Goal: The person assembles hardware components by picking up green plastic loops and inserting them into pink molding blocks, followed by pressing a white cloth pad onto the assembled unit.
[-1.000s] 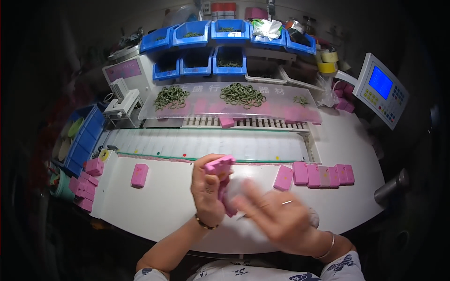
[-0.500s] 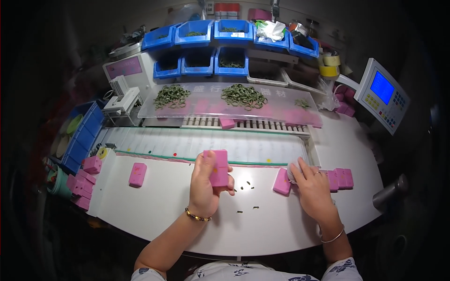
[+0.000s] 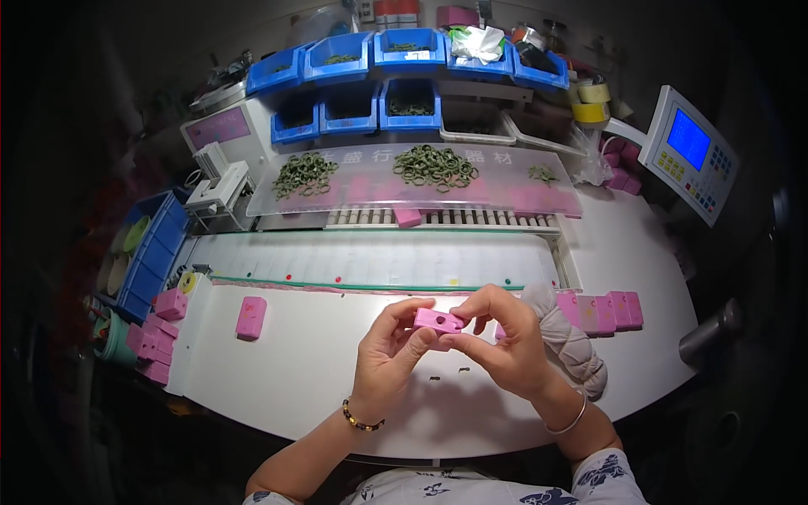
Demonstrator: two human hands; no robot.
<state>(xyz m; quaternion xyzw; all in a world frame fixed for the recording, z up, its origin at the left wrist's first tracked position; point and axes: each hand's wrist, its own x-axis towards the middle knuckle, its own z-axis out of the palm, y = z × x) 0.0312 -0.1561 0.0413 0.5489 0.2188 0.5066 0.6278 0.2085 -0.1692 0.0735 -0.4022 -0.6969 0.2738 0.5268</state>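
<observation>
Block (image 3: 436,320), pink with a dark hole, sat up off the table (image 3: 303,387) between both hands: left hand (image 3: 385,353) gripped one end, right hand (image 3: 509,353) pinched the other, thumb against fingers. Dark green scraps (image 3: 464,369) lay just bodyward of the hands. Grey cloth bundle (image 3: 581,353) crowded the right wrist. Risks, my read: light pinch could let the block slip; wrist could snag the cloth and shove the pink row (image 3: 610,313) right of it.

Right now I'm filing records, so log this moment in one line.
left hand: holding pink block | right hand: at pink block's right end | grey cloth: on white table
</observation>
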